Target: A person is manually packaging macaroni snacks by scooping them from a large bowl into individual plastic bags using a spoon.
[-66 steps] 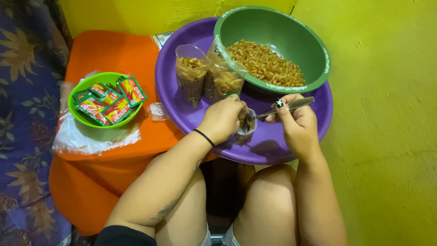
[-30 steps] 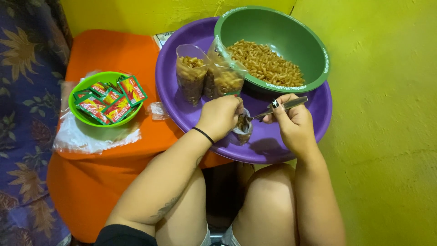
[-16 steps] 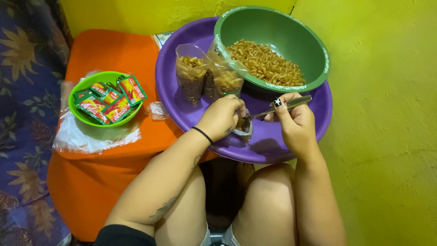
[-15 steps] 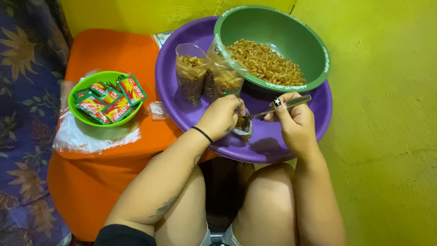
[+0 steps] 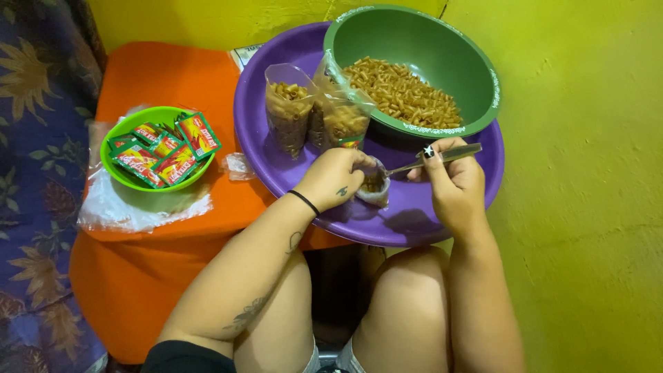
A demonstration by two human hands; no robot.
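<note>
My left hand [image 5: 333, 179] pinches open the mouth of a small clear bag [image 5: 376, 190] partly filled with macaroni, resting on the purple basin [image 5: 414, 221] over my knees. My right hand [image 5: 452, 183] is closed on a metal spoon [image 5: 431, 159], its bowl at the bag's mouth. Beyond stand two filled bags [image 5: 314, 117], leaning on the green bowl of macaroni [image 5: 414, 41]. Left, on the orange stool [image 5: 159, 76], a lime bowl [image 5: 124, 181] holds seasoning sachets [image 5: 166, 148].

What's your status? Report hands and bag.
Left hand grips small bag. Right hand holds spoon, tip in bag. Nothing blocking.
</note>
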